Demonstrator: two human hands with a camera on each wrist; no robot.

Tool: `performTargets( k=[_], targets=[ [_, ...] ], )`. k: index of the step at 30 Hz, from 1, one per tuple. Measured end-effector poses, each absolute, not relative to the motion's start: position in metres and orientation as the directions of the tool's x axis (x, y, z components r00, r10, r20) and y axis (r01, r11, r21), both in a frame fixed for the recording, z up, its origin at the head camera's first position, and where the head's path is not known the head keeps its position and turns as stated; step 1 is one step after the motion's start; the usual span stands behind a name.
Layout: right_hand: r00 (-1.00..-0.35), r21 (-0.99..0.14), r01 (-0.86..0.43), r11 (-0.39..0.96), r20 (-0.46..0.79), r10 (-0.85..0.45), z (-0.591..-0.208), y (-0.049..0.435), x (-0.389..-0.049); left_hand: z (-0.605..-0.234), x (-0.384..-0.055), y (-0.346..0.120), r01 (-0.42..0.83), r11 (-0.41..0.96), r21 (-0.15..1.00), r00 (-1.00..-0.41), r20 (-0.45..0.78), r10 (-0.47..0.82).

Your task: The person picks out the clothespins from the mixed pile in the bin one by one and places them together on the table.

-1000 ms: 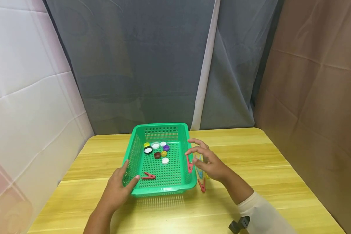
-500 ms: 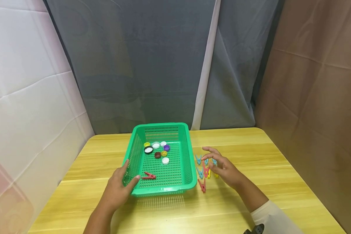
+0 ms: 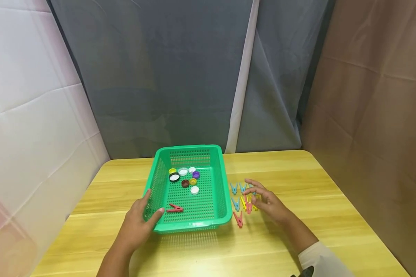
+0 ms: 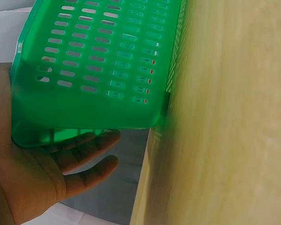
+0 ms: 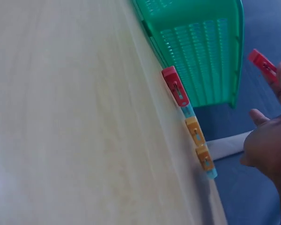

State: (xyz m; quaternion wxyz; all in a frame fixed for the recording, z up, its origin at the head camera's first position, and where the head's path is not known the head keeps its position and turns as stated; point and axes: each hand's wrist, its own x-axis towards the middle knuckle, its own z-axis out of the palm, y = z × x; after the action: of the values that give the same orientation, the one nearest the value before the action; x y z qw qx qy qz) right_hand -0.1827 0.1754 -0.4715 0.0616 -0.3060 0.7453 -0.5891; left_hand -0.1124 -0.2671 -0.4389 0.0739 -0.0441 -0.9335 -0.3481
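Note:
My left hand [image 3: 136,219] rests at the near left corner of the green basket [image 3: 225,184], thumb over the rim. In the left wrist view its fingers [image 4: 91,180] reach fairly straight along the basket's outside. My right hand [image 3: 270,202] pinches a red clothespin [image 3: 248,207], which in the right wrist view is raised off the table [image 5: 264,65]. Below and around it lie yellow clothespins [image 3: 243,202], blue clothespins [image 3: 235,204] and another red clothespin [image 3: 238,220]. Inside the basket lies one red clothespin [image 3: 175,208].
Several bottle caps sit in the basket, among them a white cap [image 3: 194,190], a purple cap [image 3: 195,175] and a black-rimmed cap [image 3: 174,177]. The wooden table [image 3: 312,192] carries everything. A grey curtain [image 3: 159,77] hangs behind.
My right hand has moved right, away from the basket's right rim to above the clothespins, with the red clothespin still pinched. My left hand and the basket keep their place.

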Motion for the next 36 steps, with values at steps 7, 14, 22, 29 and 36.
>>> performTargets(
  k=[7,14,22,29,36],
  targets=[
    [-0.822,-0.928,-0.341,0.152,0.216,-0.527,-0.479,0.181,-0.187,-0.439,-0.114,-0.268,0.143,0.753,0.643,-0.984,0.176,0.036],
    [-0.829,-0.940,-0.296,0.170,0.164,-0.535,-0.489,0.186,-0.191,-0.438,-0.114,-0.269,0.132,0.758,0.638,-0.986,0.163,0.034],
    [-0.817,-0.929,-0.274,0.247,0.089,-0.570,-0.500,0.192,-0.194,-0.437,-0.114,-0.270,0.125,0.759,0.639,-0.987,0.155,0.032],
    [-0.802,-0.910,-0.279,0.308,0.044,-0.596,-0.501,0.193,-0.192,-0.437,-0.113,-0.268,0.125,0.757,0.641,-0.987,0.155,0.033],
    [-0.781,-0.884,-0.315,0.346,0.034,-0.624,-0.500,0.193,-0.190,-0.439,-0.112,-0.269,0.117,0.756,0.644,-0.989,0.147,0.029]
  ],
)
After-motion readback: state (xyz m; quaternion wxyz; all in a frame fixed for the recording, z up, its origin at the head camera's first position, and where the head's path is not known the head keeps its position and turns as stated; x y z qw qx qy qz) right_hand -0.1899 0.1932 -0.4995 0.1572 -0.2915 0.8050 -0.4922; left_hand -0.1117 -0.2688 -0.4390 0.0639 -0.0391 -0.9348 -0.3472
